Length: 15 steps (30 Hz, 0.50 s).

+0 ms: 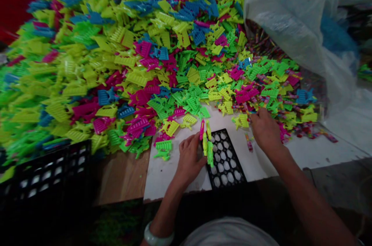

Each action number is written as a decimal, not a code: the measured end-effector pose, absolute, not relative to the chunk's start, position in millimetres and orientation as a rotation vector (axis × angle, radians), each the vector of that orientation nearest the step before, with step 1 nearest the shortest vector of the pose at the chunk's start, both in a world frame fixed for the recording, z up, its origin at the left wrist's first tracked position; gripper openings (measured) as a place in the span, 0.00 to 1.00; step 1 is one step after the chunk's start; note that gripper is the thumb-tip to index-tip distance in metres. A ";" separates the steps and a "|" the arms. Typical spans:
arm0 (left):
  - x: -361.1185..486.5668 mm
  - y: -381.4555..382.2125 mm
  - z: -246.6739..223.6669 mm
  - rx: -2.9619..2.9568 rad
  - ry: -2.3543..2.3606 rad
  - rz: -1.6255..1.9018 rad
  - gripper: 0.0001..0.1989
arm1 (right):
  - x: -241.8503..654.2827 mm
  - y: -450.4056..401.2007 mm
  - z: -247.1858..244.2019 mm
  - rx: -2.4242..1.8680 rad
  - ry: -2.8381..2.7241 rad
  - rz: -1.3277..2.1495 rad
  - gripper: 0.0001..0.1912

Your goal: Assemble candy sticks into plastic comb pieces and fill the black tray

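1. front and centre, the black tray lies on the white sheet just in front of the person, its rows of round holes showing pale, most of them clear of pieces!
2. along its upper left side, a little cluster of upright pieces, pink, yellow and green, right beside the left hand.
3. here's that left hand, at the tray's left edge: fingers bent, thumb set apart from them and reaching to the lowest green one. is it gripping? cannot tell from here.
4. over to the right hand, well apart from the tray, fingers curled together at the edge of the heap of printed sticks. the fingertips are partly hidden, so whether they pinch anything, cannot tell.
5. just below those fingers, a lone printed stick lies on the sheet, with a yellow piece near it.
6. and what a backdrop: a huge pile of plastic pieces in yellow, green, pink and blue, spreading across the far side!
7. upper right, a cloudy plastic bag hangs over the sticks; far left, a second black tray beside the wooden tabletop.
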State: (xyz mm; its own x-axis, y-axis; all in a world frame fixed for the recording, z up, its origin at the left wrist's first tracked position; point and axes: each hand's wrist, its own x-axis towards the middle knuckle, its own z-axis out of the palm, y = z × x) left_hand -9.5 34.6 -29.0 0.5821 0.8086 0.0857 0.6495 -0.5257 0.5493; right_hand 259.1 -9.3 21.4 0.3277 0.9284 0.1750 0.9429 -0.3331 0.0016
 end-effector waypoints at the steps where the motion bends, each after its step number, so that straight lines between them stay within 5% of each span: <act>1: -9.6 34.5 -28.8 2.349 1.168 0.460 0.34 | 262.6 -9.2 21.9 -2.448 -1.773 -0.199 0.10; 5: -9.0 34.4 -26.8 2.346 1.165 0.442 0.34 | 242.7 -6.7 10.7 -2.125 -1.641 0.150 0.04; 10: -7.5 34.8 -26.1 2.339 1.183 0.445 0.35 | 183.7 -7.5 -16.9 -1.574 -1.356 0.938 0.10; 15: -7.3 34.0 -25.8 2.346 1.174 0.443 0.35 | 171.7 -8.4 -18.9 -1.619 -1.377 0.882 0.09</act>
